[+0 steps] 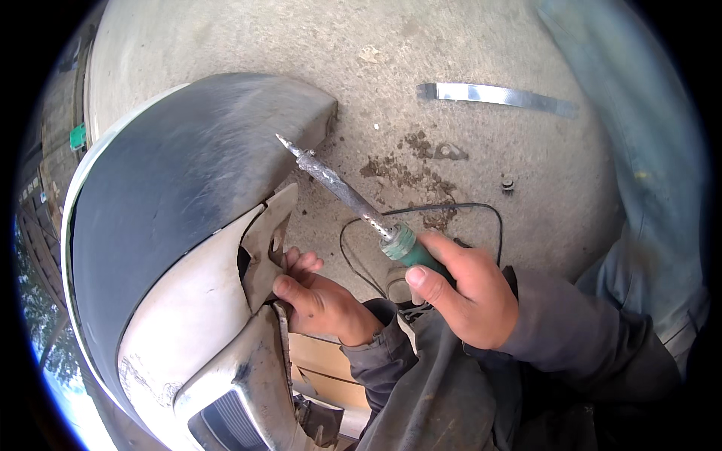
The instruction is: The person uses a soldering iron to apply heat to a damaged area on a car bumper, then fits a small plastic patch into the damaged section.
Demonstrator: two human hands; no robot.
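Note:
A car bumper (173,180), part black and part dirty white, lies on the left with a broken, torn section at its right end. My left hand (323,301) is closed on that broken flap (265,255), thumb on the near side and fingertips partly behind it. In my right hand (474,293) is a soldering iron (342,188) with a green handle and a stained metal shaft. Its pointed tip angles up and left, appearing over the bumper's dark end. Whether the tip touches the bumper I cannot tell.
A black cable (451,204) loops over the concrete floor (481,37). Farther off lies a shiny metal strip (485,94). Crumbs of dirt (414,174), a small flat bracket (450,152) and a small dark piece (508,186) lie nearer. A blue-grey trouser leg (647,150) borders the right.

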